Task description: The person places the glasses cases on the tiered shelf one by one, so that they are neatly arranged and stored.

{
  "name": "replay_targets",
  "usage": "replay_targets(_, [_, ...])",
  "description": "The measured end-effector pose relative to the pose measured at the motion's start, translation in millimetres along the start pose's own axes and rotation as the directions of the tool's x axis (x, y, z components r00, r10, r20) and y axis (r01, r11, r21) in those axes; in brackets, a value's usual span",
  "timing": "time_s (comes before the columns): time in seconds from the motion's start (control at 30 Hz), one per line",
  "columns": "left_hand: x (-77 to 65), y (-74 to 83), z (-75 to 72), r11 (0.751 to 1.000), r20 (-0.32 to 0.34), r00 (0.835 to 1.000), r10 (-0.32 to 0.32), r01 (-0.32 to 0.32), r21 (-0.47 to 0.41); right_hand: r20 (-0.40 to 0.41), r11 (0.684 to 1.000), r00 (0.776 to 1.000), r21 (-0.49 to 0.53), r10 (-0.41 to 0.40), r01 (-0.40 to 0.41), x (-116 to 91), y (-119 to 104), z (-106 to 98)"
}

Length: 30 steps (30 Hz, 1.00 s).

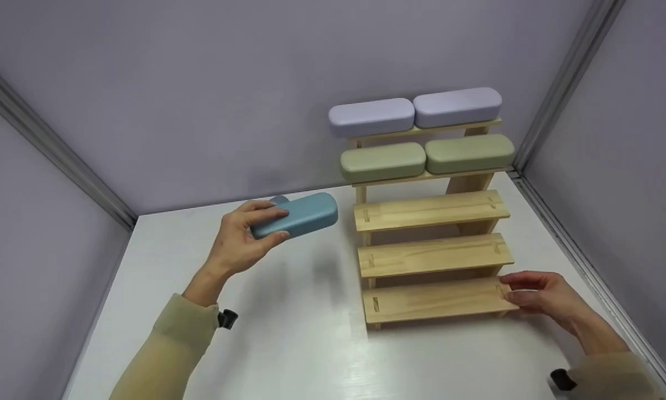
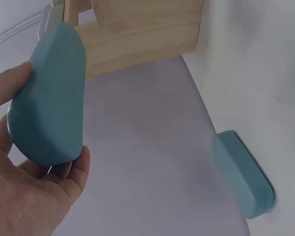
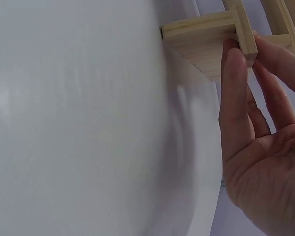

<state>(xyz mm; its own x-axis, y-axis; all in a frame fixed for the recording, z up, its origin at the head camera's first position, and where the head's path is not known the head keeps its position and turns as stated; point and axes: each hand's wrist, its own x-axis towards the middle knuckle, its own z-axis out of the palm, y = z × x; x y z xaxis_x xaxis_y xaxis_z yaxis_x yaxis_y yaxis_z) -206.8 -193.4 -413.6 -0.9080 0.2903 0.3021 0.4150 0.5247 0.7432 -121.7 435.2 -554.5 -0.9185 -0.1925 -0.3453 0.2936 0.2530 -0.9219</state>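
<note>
My left hand (image 1: pixel 238 236) grips a blue glasses case (image 1: pixel 310 214) by its left end, fingers over the top and thumb along the near side. The case is held above the table, left of a stepped wooden display rack (image 1: pixel 432 258). Low at the rack's right side, my right hand (image 1: pixel 549 300) pinches the end of the bottom board between thumb and fingers; the right wrist view shows this board end (image 3: pixel 247 44) up close. Another blue glasses case (image 2: pixel 243 174) lies on the table by the back wall, mostly hidden behind the left hand in the head view.
Two lavender cases (image 1: pixel 372 115) sit side by side on the top step. Below them, two green cases (image 1: pixel 385 160) fill the second step. The lower three boards are bare. Walls enclose the white table (image 1: pixel 310 355) at the back and both sides.
</note>
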Motion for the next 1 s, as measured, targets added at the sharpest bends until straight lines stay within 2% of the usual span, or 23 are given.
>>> replay_targets(0.23, [10.8,20.0,7.8,0.998,0.023,0.998,0.062,-0.062,0.000,-0.006,0.999,1.000,-0.050,0.007,-0.007,-0.5,-9.0,-1.7])
replay_targets(0.5, [19.9,39.8,21.6,0.990,0.051,0.989,0.138,-0.137,-0.016,-0.004,0.997,0.999,-0.054,0.051,-0.051,1.6,-13.2,-2.1])
replay_targets(0.8, [39.7,61.8,46.7,0.973,0.069,0.971,0.228,-0.226,-0.041,0.006,0.999,0.999,-0.029,0.043,-0.042,3.6,-9.0,-0.8])
replay_targets(1.0, [55.7,82.3,73.4,0.964,0.085,0.961,0.262,-0.258,-0.059,-0.012,0.998,0.999,-0.043,0.045,-0.046,1.7,-8.7,-1.8])
